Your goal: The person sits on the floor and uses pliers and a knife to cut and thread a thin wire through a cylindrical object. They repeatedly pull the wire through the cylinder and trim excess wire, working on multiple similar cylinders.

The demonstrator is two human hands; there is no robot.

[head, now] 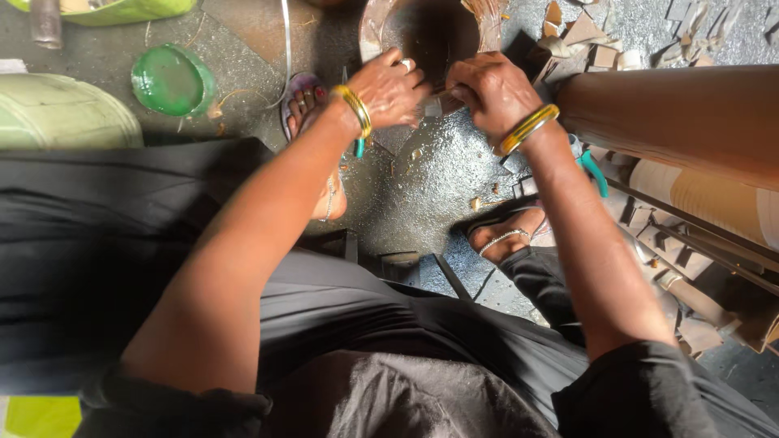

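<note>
My left hand [391,85] and my right hand [491,89] meet over the floor just below a round brown basin [381,32]. Both are closed around a small pale piece [434,105] held between them; its exact shape is hidden by my fingers. Each wrist wears gold bangles. My sandalled feet rest on the grey speckled floor [430,178] beneath my arms.
A green lid [172,79] and a pale green container [57,113] lie at the left. Brown cardboard sheets [673,113] and several cardboard scraps [682,268] crowd the right. A yellow-green tub [122,10] sits at the top left. Black cloth covers my lap.
</note>
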